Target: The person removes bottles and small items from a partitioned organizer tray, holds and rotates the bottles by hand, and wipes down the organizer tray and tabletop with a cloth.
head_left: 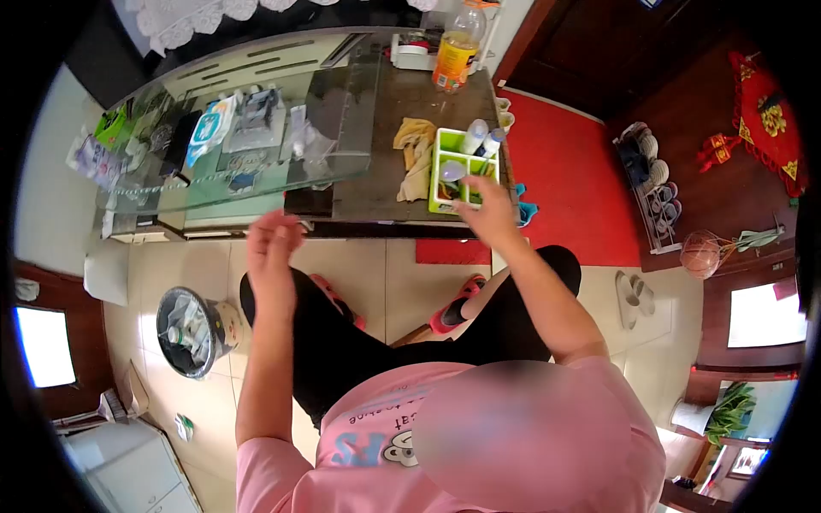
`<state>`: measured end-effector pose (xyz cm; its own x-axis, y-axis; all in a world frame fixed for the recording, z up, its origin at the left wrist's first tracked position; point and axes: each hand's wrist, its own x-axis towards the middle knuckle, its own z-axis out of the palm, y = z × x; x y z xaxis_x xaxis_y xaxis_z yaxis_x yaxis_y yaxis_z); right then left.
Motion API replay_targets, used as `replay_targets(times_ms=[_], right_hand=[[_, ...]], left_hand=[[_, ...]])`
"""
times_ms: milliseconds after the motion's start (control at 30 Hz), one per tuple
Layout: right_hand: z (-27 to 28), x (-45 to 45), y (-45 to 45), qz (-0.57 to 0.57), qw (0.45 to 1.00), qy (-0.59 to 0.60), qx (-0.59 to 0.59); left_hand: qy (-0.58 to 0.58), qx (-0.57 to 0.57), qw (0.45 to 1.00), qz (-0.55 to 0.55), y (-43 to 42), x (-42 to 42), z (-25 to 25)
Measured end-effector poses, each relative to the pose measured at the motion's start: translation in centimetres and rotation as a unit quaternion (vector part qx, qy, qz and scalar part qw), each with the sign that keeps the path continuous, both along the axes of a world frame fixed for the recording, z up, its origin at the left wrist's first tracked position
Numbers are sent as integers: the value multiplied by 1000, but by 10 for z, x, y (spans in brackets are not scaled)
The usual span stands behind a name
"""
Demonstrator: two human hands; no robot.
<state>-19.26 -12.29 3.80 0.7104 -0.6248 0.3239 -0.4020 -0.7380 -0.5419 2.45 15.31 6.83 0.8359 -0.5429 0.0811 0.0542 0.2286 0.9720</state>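
Observation:
My right hand [489,209] is over the near right part of a green and white divided organizer [435,192], thumb and forefinger apart. Its fingertips are close to a pale purple round item [451,171] in the organizer; contact cannot be made out. Small bottles [475,137] stand in the far compartments. A crumpled tan cloth [416,167] lies just left of the organizer. My left hand [274,244] hangs in the air by the table's front edge, fingers loosely bent and apart, with nothing visible in them.
A glass top [342,167] covers the left of the table, with a wipes pack [209,128] among other items. An orange drink bottle [456,56] stands at the back right. A lined bin [186,333] is on the floor at left; a shoe rack [650,188] is at right.

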Motion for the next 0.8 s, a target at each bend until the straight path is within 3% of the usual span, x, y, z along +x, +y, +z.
replay_targets(times_ms=[100,233,300,433,600,700,800], right_hand=[[7,-5,-78,-67,994,28,-85],[21,22,-141,-36,991,101,-85],[19,42,-150,-51,967,223,-113],[6,68,-168,-41,954,297,13],[6,77,-172,7,957,291,-1],[30,67,-178,35,977,205,39],[89,52,-155,76,974,25,213]], left_hand=[[45,23,996,-79,-28,-40,-7],[92,43,987,-123,-44,-69,-17],[96,57,986,-127,-48,-74,-16],[106,72,985,-114,-44,-73,-16],[127,58,986,-87,-39,-64,-25],[114,73,987,-91,-40,-65,-24],[112,88,983,-118,-45,-68,-18]])
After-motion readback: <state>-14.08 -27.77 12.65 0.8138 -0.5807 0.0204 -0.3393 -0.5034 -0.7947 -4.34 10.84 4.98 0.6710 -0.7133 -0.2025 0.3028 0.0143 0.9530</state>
